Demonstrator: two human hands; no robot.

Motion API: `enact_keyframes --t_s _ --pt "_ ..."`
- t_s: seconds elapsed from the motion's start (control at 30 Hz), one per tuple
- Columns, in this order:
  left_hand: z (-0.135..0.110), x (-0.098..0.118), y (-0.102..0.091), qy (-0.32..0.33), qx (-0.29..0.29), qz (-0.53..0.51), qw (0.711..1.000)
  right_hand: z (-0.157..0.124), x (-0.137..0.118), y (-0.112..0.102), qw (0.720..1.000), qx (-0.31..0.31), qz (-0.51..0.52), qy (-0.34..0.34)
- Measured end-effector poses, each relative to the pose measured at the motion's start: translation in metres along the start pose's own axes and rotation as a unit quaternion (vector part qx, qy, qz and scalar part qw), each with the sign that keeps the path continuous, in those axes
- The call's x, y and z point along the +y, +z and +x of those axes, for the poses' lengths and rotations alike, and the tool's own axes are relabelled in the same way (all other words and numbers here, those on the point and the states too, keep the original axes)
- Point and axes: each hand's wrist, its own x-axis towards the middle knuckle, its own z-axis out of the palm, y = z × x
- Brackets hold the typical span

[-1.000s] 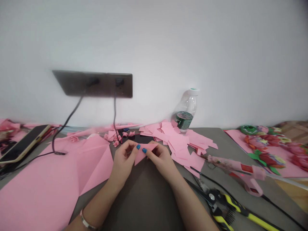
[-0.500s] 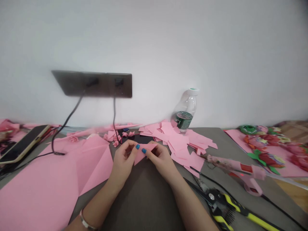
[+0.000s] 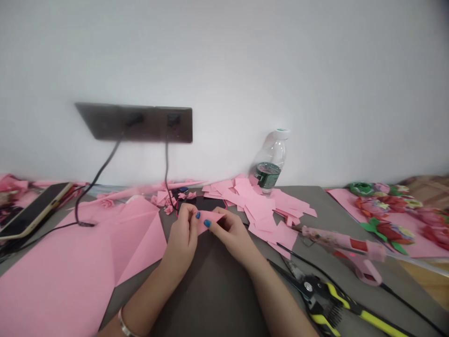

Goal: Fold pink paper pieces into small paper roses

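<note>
The bottle [image 3: 269, 173] stands by the wall [image 3: 224, 70], a heap of pink paper pieces [image 3: 259, 213] around its foot; off to the bottle's right, a pink sheet [image 3: 342, 201] carries paper flowers [image 3: 394, 233]; nearer than the bottle, also on its right, lie a pink glue gun [image 3: 345, 242] and yellow-handled pliers [image 3: 308, 287]; left of the bottle are small paper roses [image 3: 163, 199], then a large sheet [image 3: 56, 271] with a cord [image 3: 76, 213] lying across it, and farthest left a phone [image 3: 33, 210]; nearer than the bottle and to its left, a small folded paper [image 3: 212, 216] is pinched between thumb and curled fingers of both the left hand [image 3: 183, 236] and the right hand [image 3: 233, 236]; the hands are close together, thumbs just apart, the right more loosely curled.
</note>
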Motion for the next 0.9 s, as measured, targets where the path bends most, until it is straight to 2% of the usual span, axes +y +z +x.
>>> enact_keyframes --t_s 0.1,0.23,0.4,0.6,0.77,0.87,0.9 --pt "-0.001 0.001 -0.001 0.009 0.012 0.003 1.000 -0.002 -0.001 0.001 1.000 -0.011 0.004 0.014" --pt "-0.002 0.001 -0.001 0.024 -0.009 0.003 1.000 -0.006 -0.002 0.003 0.998 -0.063 -0.011 0.017" --pt "-0.002 0.004 0.000 0.046 0.005 0.022 0.999 -0.006 0.003 0.004 0.997 -0.062 -0.023 0.033" --pt "-0.001 0.005 -0.001 0.066 0.052 0.037 0.996 -0.001 0.006 0.005 0.996 0.004 0.091 -0.002" --pt "-0.002 0.007 -0.001 0.067 0.056 0.031 0.996 0.001 0.004 0.010 0.993 0.035 0.116 -0.017" --pt "-0.003 0.007 -0.001 0.057 0.068 0.026 0.996 0.005 0.009 0.005 0.983 0.064 0.172 -0.012" --pt "-0.003 0.007 -0.001 0.047 0.075 0.023 0.996 0.006 0.010 0.001 0.975 0.092 0.199 -0.026"
